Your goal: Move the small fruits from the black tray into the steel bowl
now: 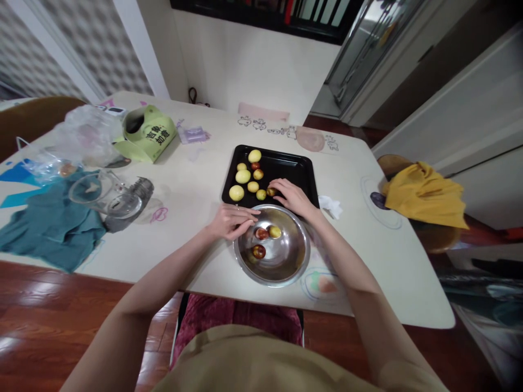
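A steel bowl (306, 253) stands at the table's near edge with a yellow-green fruit (275, 232) and two reddish-brown jujubes (259, 251) in it. Behind it lies a black baking tray (286, 163). Yellow fruits (242, 176) of different sizes and some brown-speckled jujubes (258, 174) rest on the tray's left half. My right hand (292, 197) reaches over the tray's front part, its fingertips closed on a brown jujube (271, 191) at the tray surface. Over the bowl's left rim is my left hand (233, 221), fingers stretched out and holding nothing.
To the left are a glass pitcher (106, 196), a teal cloth (61, 228), a green carton (149, 136) and a clear plastic bag (84, 133). A crumpled white tissue (330, 207) lies right of the tray. A yellow cloth (425, 193) hangs over a chair at right.
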Available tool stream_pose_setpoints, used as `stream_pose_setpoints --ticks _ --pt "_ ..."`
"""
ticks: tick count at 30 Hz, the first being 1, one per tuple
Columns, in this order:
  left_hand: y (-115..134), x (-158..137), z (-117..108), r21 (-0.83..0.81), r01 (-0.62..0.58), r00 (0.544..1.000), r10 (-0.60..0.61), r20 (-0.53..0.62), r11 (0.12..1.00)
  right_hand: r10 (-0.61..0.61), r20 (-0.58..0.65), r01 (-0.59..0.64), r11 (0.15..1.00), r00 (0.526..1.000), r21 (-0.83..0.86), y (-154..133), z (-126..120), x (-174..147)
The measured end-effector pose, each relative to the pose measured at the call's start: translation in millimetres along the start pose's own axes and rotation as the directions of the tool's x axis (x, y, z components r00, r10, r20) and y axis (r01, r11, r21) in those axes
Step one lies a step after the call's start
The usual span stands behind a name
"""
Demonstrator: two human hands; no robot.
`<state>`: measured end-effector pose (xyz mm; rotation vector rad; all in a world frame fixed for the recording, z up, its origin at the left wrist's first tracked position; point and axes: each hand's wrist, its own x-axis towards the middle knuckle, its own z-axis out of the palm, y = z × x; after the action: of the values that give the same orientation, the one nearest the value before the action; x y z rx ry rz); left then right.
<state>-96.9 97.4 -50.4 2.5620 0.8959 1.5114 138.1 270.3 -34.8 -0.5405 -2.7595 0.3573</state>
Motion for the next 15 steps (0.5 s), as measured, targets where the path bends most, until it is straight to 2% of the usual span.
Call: stream_pose_setpoints --ticks 10,15 --pt "0 1 0 0.003 -0.006 1.0 0.006 -0.002 1.0 -0.003 0.044 0.003 1.0 0.999 -0.003 -4 -5 -6" --pt "0 1 1 -0.011 -0.011 1.0 0.011 -0.002 1.0 0.002 -0.073 -0.002 1.0 0.997 0.004 -19 -22 -13"
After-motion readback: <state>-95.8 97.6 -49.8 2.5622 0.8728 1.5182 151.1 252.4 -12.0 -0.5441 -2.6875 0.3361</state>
